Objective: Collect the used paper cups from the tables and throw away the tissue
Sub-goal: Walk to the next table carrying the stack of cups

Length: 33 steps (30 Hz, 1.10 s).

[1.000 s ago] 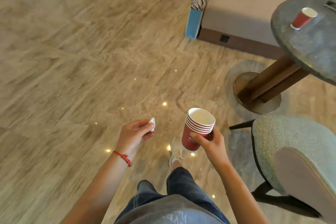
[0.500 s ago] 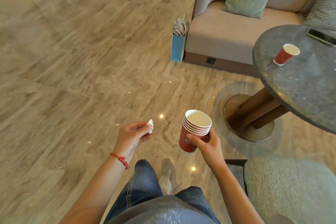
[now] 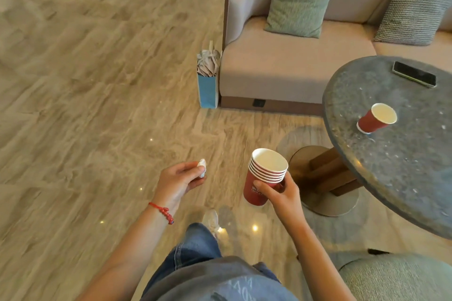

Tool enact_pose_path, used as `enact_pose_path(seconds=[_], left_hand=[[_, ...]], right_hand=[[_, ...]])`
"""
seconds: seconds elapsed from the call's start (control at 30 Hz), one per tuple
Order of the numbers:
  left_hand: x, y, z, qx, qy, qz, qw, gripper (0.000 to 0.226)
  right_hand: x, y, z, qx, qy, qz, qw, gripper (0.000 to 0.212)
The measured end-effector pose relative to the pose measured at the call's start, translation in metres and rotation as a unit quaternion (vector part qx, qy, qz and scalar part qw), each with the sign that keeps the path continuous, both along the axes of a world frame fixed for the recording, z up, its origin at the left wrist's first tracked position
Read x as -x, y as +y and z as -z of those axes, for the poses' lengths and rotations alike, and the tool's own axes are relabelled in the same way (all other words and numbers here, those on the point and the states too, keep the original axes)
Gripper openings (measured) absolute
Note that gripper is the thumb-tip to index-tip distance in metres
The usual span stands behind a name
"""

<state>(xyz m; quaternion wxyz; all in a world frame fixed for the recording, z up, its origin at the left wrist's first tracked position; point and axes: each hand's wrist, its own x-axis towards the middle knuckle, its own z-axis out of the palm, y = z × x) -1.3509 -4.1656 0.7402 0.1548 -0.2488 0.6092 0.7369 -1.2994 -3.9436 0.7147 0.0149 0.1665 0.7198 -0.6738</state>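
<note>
My right hand point(image 3: 285, 194) grips a stack of several nested red paper cups point(image 3: 265, 176), held upright at waist height. In my left hand point(image 3: 177, 182) a small crumpled white tissue point(image 3: 202, 170) is pinched between the fingertips. One more red paper cup point(image 3: 375, 118) stands alone on the round dark stone table point(image 3: 403, 178) to the right, well beyond the stack. I am standing on the wooden floor, left of the table.
A phone point(image 3: 414, 77) lies at the table's far side. A beige sofa point(image 3: 281, 68) with cushions stands behind, and a blue paper bag point(image 3: 208, 88) stuffed with paper leans against its left end. A grey-green chair point(image 3: 396, 276) sits at bottom right.
I have walked forward: the sofa, bag and table have come closer and lower in view. Both hands keep their hold on the tissue and the cup stack.
</note>
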Motion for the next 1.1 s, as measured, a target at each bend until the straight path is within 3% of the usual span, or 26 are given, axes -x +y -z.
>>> enact_pose_path(seconds=[0.2,0.63,0.9,1.1], left_hand=[[0.109,0.027,0.0,0.014,0.001,0.054,0.998,0.013],[0.253,0.125,0.018,-0.002,0.005,0.148,0.989,0.009],[0.303,0.211,0.014,-0.002,0.013,0.304,0.952,0.007],[0.328,0.271,0.015,-0.024,-0.001,0.435,0.9,0.011]], right_hand=[[0.087,0.016,-0.004,0.001,0.004,0.038,0.999,0.07],[0.206,0.083,0.018,-0.01,-0.023,0.113,0.993,0.063],[0.222,0.132,0.015,0.005,-0.03,0.23,0.973,0.062],[0.207,0.148,0.016,0.015,-0.041,0.372,0.927,0.055]])
